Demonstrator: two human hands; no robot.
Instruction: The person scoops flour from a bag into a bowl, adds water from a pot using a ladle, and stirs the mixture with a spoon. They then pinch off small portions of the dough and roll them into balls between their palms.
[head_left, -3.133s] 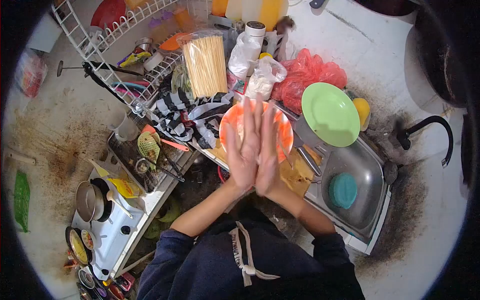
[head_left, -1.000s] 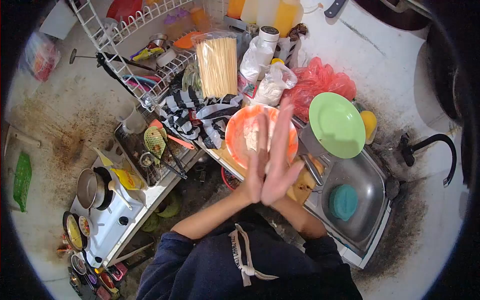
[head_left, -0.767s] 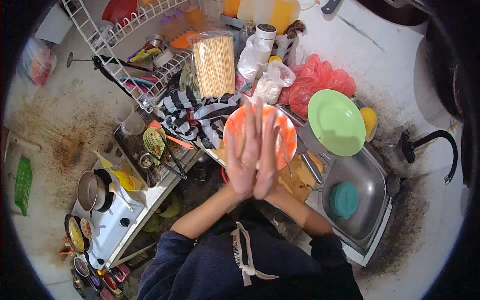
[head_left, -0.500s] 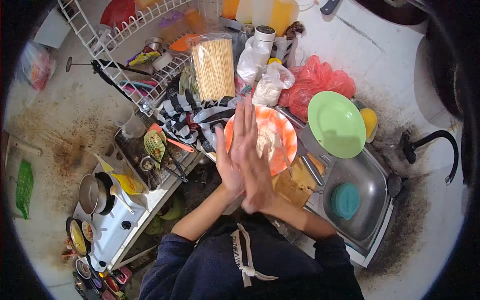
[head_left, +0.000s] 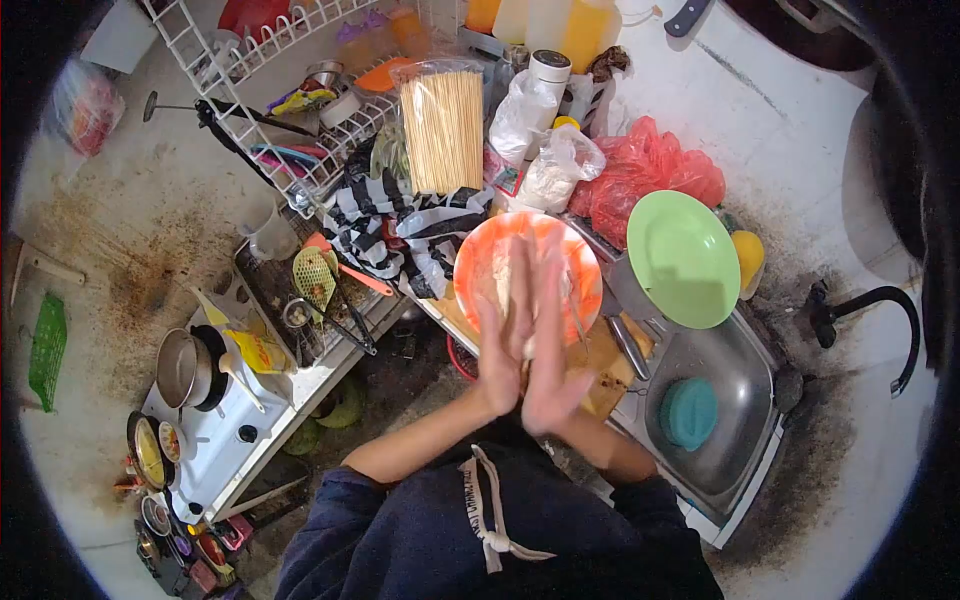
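Note:
My left hand and my right hand face each other palm to palm, with fingers stretched out and blurred by motion. A small pale spot shows between the lower palms; I cannot make out whether it is dough. Just beyond and partly behind the fingers is an orange-and-white plate holding a pale, doughy mass. A thin utensil handle sticks out over its near right rim. The plate rests partly on a wooden board, where a knife lies to the right.
A green plate stands above the steel sink, which holds a teal tub. Behind are bagged skewers, a bag of white powder and a red plastic bag. A stove with pans is at left.
My hands have shifted slightly right and nearer to me, and a narrow gap now shows between the palms. The view has shifted slightly.

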